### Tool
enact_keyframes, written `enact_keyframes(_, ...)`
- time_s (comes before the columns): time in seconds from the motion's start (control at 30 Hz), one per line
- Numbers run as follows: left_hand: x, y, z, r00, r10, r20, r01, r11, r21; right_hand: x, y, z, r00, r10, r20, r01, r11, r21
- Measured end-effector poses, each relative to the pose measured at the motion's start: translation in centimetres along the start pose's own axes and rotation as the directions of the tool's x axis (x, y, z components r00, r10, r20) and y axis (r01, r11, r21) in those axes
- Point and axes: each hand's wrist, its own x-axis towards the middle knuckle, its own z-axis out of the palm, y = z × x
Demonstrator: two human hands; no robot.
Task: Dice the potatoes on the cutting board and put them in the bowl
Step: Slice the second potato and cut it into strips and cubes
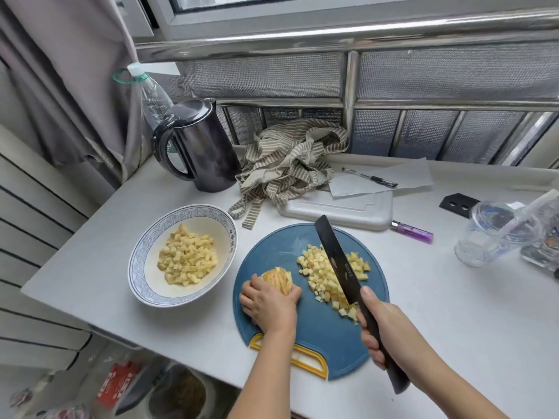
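Observation:
A round blue cutting board (320,331) with a yellow handle lies at the table's front. My left hand (269,303) grips a sliced potato half (279,278) on the board's left side. A heap of diced potato (328,275) covers the board's middle and right. My right hand (385,331) holds a black knife (335,258), whose blade stands over the heap, tip pointing away from me. Left of the board sits a white bowl with a blue patterned rim (137,267), holding several potato cubes (187,258).
Behind the board lie a white cutting board (341,211), a striped cloth (290,164), paper with a pen (370,176) and a purple lighter (413,231). A black kettle (196,146) stands at the back left; clear plastic cups (496,231) sit at the right.

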Motion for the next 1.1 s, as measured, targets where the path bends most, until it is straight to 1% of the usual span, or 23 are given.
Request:
enact_keyframes(0.1, 0.5, -1.6, -0.2, 0.991, 0.136, 0.023, -0.135, 0.990, -0.031, -0.1, 0.6, 0.1, 1.000, 0.013, 0.015, -0.013, 1.000, -0.002)
enact_keyframes(0.2, 1.1, -2.9, -0.6, 0.958, 0.279, 0.069, -0.277, 0.960, -0.035, -0.1, 1.3, 0.7, 0.998, 0.053, 0.034, -0.053, 0.999, 0.000)
enact_keyframes(0.27, 1.5, -3.4, -1.0, 0.930, 0.351, 0.104, -0.350, 0.936, -0.030, 0.0, 1.9, 1.3, 0.997, 0.062, 0.050, -0.062, 0.998, -0.021)
enact_keyframes(0.33, 2.2, -3.7, -1.4, 0.880, 0.454, 0.141, -0.454, 0.890, -0.039, 0.0, 2.4, 1.9, 0.997, 0.063, 0.048, -0.061, 0.997, -0.052)
enact_keyframes(0.4, 3.2, -4.1, -1.8, 0.807, 0.552, 0.208, -0.552, 0.831, -0.067, 0.1, 2.8, 2.4, 0.998, 0.055, 0.041, -0.052, 0.996, -0.076)
enact_keyframes(0.43, 3.8, -4.2, -2.1, 0.759, 0.602, 0.248, -0.605, 0.793, -0.075, 0.2, 2.9, 2.7, 0.998, 0.053, 0.035, -0.050, 0.995, -0.086)
enact_keyframes(0.5, 5.0, -4.0, -2.6, 0.629, 0.695, 0.348, -0.724, 0.687, -0.061, 0.3, 3.2, 3.2, 0.999, 0.047, 0.007, -0.046, 0.993, -0.110)
enact_keyframes(0.57, 6.5, -3.5, -3.1, 0.494, 0.740, 0.456, -0.821, 0.570, -0.035, 0.6, 3.6, 4.0, 0.999, 0.016, -0.050, -0.024, 0.986, -0.165)
enact_keyframes(0.6, 7.2, -3.2, -3.4, 0.440, 0.752, 0.491, -0.854, 0.519, -0.030, 0.8, 3.8, 4.3, 0.997, -0.013, -0.081, -0.004, 0.978, -0.208)
enact_keyframes(0.67, 8.2, -2.8, -3.9, 0.364, 0.778, 0.513, -0.893, 0.448, -0.045, 1.2, 4.0, 5.0, 0.991, -0.065, -0.120, 0.028, 0.958, -0.286)
enact_keyframes(0.7, 8.5, -2.8, -4.2, 0.345, 0.789, 0.507, -0.898, 0.435, -0.065, 1.4, 4.1, 5.3, 0.988, -0.089, -0.127, 0.045, 0.950, -0.310)
enact_keyframes(0.73, 8.6, -3.1, -4.3, 0.341, 0.798, 0.497, -0.895, 0.437, -0.087, 1.7, 4.0, 5.6, 0.985, -0.110, -0.130, 0.062, 0.943, -0.328)
enact_keyframes(0.8, 8.5, -3.7, -4.5, 0.365, 0.802, 0.473, -0.871, 0.473, -0.130, 2.2, 3.8, 6.2, 0.981, -0.150, -0.122, 0.093, 0.919, -0.383)
enact_keyframes(0.87, 8.0, -4.6, -4.5, 0.417, 0.804, 0.424, -0.841, 0.518, -0.156, 2.7, 3.5, 6.7, 0.976, -0.191, -0.102, 0.124, 0.878, -0.462)
enact_keyframes(0.9, 7.6, -5.1, -4.4, 0.461, 0.800, 0.384, -0.822, 0.548, -0.154, 2.9, 3.3, 6.9, 0.974, -0.205, -0.095, 0.135, 0.863, -0.486)
enact_keyframes(0.93, 7.1, -5.6, -4.4, 0.521, 0.785, 0.334, -0.793, 0.590, -0.150, 3.2, 3.3, 7.0, 0.973, -0.213, -0.091, 0.141, 0.856, -0.497)
enact_keyframes(1.03, 5.3, -7.6, -4.9, 0.733, 0.653, 0.191, -0.633, 0.757, -0.162, 3.7, 3.4, 7.3, 0.972, -0.211, -0.102, 0.141, 0.873, -0.467)
enact_keyframes(1.1, 4.1, -8.7, -5.5, 0.810, 0.560, 0.172, -0.519, 0.823, -0.232, 4.1, 3.8, 7.3, 0.972, -0.209, -0.112, 0.139, 0.885, -0.445)
